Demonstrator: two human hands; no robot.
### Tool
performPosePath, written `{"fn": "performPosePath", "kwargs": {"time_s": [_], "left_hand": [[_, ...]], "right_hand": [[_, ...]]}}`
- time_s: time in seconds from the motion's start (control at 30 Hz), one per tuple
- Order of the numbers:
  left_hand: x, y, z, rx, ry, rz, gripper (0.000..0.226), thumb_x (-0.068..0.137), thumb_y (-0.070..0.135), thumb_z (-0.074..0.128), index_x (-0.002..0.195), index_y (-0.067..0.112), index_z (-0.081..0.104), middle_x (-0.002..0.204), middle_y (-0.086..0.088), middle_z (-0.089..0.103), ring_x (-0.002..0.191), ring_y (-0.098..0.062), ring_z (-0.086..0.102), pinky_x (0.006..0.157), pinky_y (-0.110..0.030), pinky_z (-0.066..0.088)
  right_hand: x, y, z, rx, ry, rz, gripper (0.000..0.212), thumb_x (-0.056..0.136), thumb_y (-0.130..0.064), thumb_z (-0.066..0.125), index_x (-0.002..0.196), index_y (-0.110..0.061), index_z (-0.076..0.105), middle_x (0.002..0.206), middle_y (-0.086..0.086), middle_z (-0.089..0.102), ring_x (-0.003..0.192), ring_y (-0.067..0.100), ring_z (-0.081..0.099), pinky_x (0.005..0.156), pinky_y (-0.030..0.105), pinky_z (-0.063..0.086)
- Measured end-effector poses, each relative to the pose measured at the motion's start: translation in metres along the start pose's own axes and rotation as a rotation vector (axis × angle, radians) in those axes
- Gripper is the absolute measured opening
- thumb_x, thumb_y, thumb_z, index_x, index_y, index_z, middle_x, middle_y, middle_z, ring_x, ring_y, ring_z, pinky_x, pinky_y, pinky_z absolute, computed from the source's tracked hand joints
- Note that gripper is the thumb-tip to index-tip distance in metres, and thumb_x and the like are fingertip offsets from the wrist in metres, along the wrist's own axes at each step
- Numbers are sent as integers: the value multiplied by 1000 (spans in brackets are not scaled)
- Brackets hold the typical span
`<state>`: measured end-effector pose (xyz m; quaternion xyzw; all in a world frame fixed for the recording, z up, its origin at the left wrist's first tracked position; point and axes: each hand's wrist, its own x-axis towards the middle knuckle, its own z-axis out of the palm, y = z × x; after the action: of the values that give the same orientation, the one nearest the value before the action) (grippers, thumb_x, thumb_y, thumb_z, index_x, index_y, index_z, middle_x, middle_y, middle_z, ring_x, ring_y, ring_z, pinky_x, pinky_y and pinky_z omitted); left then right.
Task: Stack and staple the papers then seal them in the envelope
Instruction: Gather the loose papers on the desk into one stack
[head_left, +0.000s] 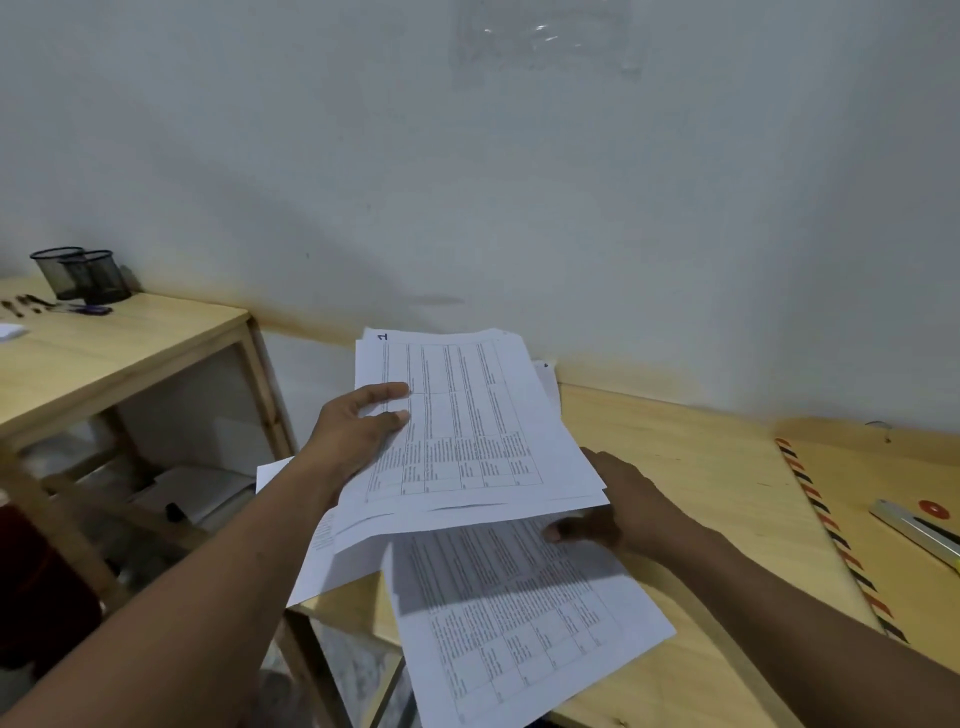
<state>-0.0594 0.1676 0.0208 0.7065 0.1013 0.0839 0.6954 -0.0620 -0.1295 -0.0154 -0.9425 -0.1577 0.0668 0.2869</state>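
Observation:
My left hand (358, 431) grips the left edge of a loose stack of white printed papers (467, 415), held tilted above the wooden table; the top sheet carries a table of text and a handwritten number. My right hand (618, 509) holds the stack's lower right corner, thumb beneath it. Another printed sheet (524, 618) lies flat on the table under the stack, overhanging the front left edge. A brown envelope (893, 525) with a red-and-black striped border lies at the right, with a silver stapler (919, 530) resting on it.
The light wooden table (691, 467) stands against a white wall. A second wooden desk (104, 353) at the left holds two black mesh pen cups (83, 275) and small dark items. A gap separates the two desks, with shelves and clutter below.

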Motion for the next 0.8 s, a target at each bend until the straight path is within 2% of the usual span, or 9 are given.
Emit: {"fn": "performPosePath", "kwargs": {"time_s": [0.1,0.23,0.4,0.57,0.8], "left_hand": [[0,-5,-14,16,10,-11,27,91,0,69,114,13,73,112,0,68,61,5,71,53,-8,51],[0,-11,-30,20,-10,-58,28,91,-1,68,116,13,72,122,-3,63,64,2,73,55,-11,54],[0,-18,-38,-19,-59,-100,28,90,-5,67,113,12,72,108,-2,69,71,-3,76,59,-12,56],[3,-23,-37,-40,-91,-113,29,90,-8,66,112,10,72,106,-3,71,74,-3,76,64,-11,56],[0,-27,-43,-1,-127,-142,28,90,-3,68,113,13,73,115,-5,71,79,-10,78,66,-18,60]], "right_hand": [[3,-1,3,20,35,74,68,59,-46,90,115,-29,55,106,-5,63,97,20,61,84,43,54],[6,3,4,87,36,137,60,66,-35,89,113,-29,53,98,-3,61,80,15,57,66,30,44],[12,-1,0,65,0,165,65,68,-34,88,121,-28,50,93,-6,58,87,18,58,79,34,47],[15,-4,-5,-13,-18,159,74,67,-36,89,128,-27,48,110,-1,50,107,22,57,87,34,49],[19,4,-3,124,-2,204,58,66,-30,91,113,-25,57,92,-5,58,80,12,56,65,26,41]]}}
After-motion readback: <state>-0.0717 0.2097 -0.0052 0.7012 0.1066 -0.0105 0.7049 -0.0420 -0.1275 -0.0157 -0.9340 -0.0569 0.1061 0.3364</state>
